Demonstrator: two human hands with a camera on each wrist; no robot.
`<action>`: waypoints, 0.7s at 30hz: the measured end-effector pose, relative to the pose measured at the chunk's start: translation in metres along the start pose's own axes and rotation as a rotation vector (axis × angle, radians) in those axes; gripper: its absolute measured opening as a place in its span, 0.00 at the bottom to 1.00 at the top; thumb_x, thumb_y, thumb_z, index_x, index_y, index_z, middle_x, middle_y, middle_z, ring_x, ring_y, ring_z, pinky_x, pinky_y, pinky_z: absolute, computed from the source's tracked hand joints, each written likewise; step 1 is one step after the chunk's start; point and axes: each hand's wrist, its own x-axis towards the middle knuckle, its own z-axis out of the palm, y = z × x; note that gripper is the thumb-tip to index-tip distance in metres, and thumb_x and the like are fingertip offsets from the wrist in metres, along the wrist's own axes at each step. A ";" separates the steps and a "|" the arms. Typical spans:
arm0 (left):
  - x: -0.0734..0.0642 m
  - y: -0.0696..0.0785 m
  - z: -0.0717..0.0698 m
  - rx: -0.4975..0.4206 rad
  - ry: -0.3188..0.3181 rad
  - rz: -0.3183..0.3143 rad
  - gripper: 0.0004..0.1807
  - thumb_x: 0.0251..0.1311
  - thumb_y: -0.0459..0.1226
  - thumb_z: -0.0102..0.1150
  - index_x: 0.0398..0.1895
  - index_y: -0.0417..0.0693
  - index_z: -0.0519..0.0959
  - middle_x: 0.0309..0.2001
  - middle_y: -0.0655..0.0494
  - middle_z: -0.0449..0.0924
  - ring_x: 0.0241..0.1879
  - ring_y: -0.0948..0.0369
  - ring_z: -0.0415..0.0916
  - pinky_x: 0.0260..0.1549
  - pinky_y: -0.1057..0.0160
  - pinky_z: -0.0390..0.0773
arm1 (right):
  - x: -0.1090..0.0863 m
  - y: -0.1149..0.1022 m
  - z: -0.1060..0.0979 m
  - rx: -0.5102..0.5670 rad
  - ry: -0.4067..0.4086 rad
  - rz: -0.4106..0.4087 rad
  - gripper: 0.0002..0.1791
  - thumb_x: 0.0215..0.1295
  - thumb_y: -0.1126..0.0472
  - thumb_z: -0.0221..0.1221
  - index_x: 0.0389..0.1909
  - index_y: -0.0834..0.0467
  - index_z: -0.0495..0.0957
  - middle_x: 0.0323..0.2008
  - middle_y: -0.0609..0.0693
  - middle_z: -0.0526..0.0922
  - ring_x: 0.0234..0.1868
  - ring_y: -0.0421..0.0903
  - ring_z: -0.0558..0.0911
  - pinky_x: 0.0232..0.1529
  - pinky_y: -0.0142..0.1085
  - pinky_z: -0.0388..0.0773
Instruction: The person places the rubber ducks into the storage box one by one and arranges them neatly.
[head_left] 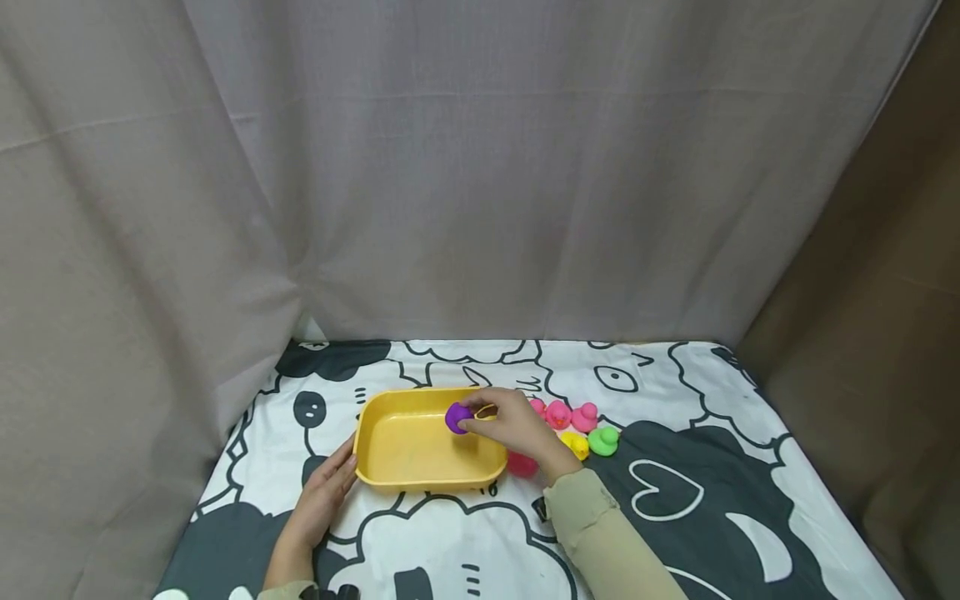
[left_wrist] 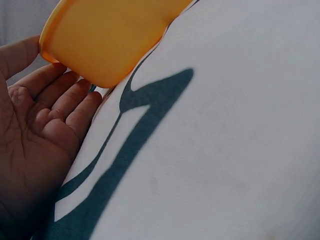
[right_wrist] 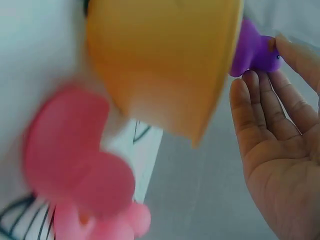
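Note:
A yellow tray [head_left: 405,446] with a raised rim lies on the cloth in the head view. My left hand [head_left: 321,502] rests against its left end, fingers nearly straight. In the left wrist view, the fingertips [left_wrist: 82,90] touch the tray's outer wall [left_wrist: 115,40], with the thumb at the rim. Over the tray's right half, my right hand [head_left: 517,425] pinches a small purple toy duck [head_left: 457,418] between thumb and fingers. The right wrist view has this duck [right_wrist: 257,52] just beyond the tray's rim [right_wrist: 220,95].
Right of the tray sit several toy ducks: pink ones [head_left: 584,417], a yellow one [head_left: 576,446], a green one [head_left: 603,441] and a darker pink-red one [head_left: 522,464] close by the tray. A patterned cloth [head_left: 465,550] covers the table; grey curtains [head_left: 480,208] hang behind.

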 end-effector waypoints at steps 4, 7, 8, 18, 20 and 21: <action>0.000 -0.001 -0.001 -0.008 -0.019 0.010 0.33 0.74 0.50 0.50 0.79 0.56 0.59 0.79 0.63 0.51 0.78 0.58 0.46 0.73 0.55 0.58 | 0.015 -0.001 0.013 0.019 -0.026 -0.013 0.14 0.62 0.53 0.71 0.48 0.51 0.86 0.41 0.40 0.85 0.47 0.45 0.82 0.52 0.40 0.84; 0.000 -0.002 -0.001 -0.010 -0.020 0.010 0.32 0.75 0.50 0.50 0.79 0.57 0.59 0.79 0.63 0.52 0.78 0.57 0.46 0.73 0.54 0.57 | 0.026 -0.001 0.023 0.010 -0.050 -0.018 0.14 0.62 0.54 0.71 0.47 0.53 0.86 0.41 0.42 0.85 0.47 0.46 0.82 0.53 0.39 0.83; 0.000 -0.002 -0.001 -0.011 -0.019 0.011 0.32 0.75 0.49 0.50 0.79 0.57 0.59 0.79 0.63 0.52 0.78 0.57 0.47 0.72 0.54 0.58 | 0.029 -0.001 0.026 0.006 -0.058 -0.020 0.14 0.61 0.54 0.71 0.47 0.53 0.86 0.41 0.42 0.85 0.46 0.45 0.82 0.52 0.38 0.83; -0.001 0.000 -0.001 -0.005 -0.014 0.017 0.31 0.75 0.48 0.49 0.79 0.55 0.59 0.78 0.62 0.53 0.78 0.58 0.48 0.71 0.57 0.60 | 0.053 -0.013 0.056 -0.026 -0.088 -0.022 0.13 0.62 0.51 0.70 0.46 0.51 0.86 0.38 0.39 0.85 0.41 0.38 0.81 0.47 0.32 0.81; -0.001 0.001 -0.001 -0.004 -0.016 0.016 0.32 0.75 0.48 0.49 0.79 0.55 0.59 0.79 0.62 0.53 0.78 0.57 0.47 0.71 0.56 0.60 | 0.056 -0.014 0.062 -0.020 -0.084 -0.028 0.13 0.62 0.52 0.70 0.45 0.51 0.86 0.38 0.39 0.85 0.41 0.38 0.80 0.46 0.32 0.81; -0.001 0.001 0.000 -0.004 -0.016 0.014 0.32 0.75 0.48 0.50 0.79 0.55 0.59 0.79 0.62 0.53 0.78 0.57 0.47 0.71 0.56 0.60 | 0.057 -0.015 0.065 -0.018 -0.082 -0.028 0.13 0.62 0.52 0.70 0.45 0.51 0.86 0.37 0.39 0.85 0.40 0.37 0.80 0.45 0.31 0.81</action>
